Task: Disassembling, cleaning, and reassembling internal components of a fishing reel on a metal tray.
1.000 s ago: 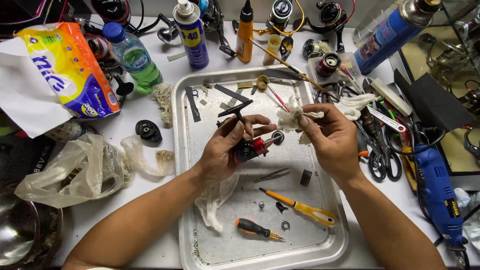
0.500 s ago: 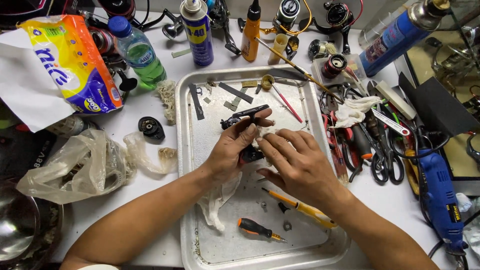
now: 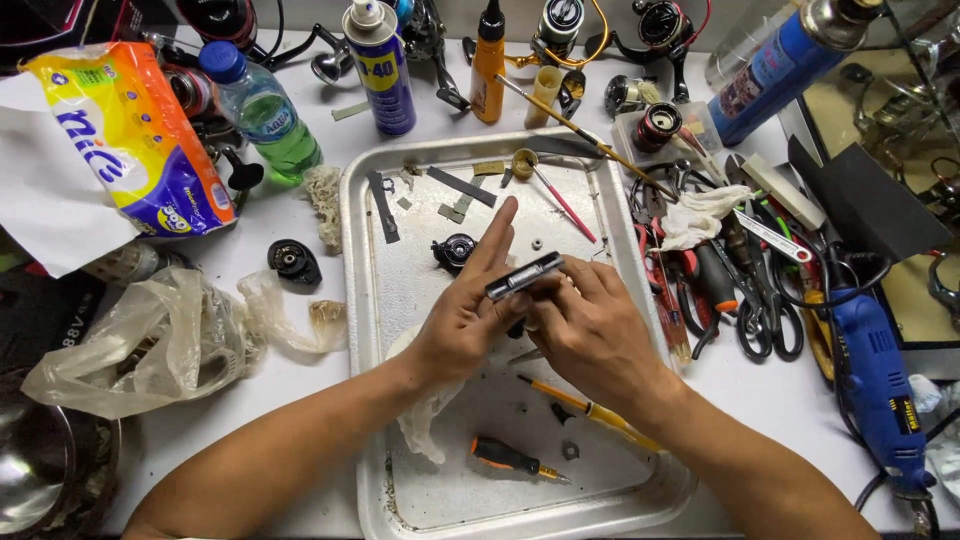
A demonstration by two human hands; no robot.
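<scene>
Over the middle of a metal tray point(image 3: 365, 330) my left hand point(image 3: 465, 315) and my right hand point(image 3: 590, 335) meet on a small dark metal part point(image 3: 524, 275), a short bar with a shiny edge. Both hands grip it between thumb and fingers; the left index finger points up past it. A black round part point(image 3: 455, 250) lies on the tray just behind the hands. A white rag point(image 3: 420, 420) lies under the left wrist. Two screwdrivers rest on the tray near me: a yellow one point(image 3: 600, 412) and an orange-black one point(image 3: 510, 458).
Behind the tray stand a blue spray can point(image 3: 382, 68), an orange bottle point(image 3: 487, 65), a green water bottle point(image 3: 262, 105) and fishing reels point(image 3: 655, 25). Scissors and pliers point(image 3: 745, 290) and a blue rotary tool point(image 3: 878, 385) lie right. A tissue pack point(image 3: 130, 140) and plastic bag point(image 3: 150, 340) lie left.
The right hand dropped the white rag it held a second ago and joined the left hand. The hands turned the part, so its shiny bar now faces up.
</scene>
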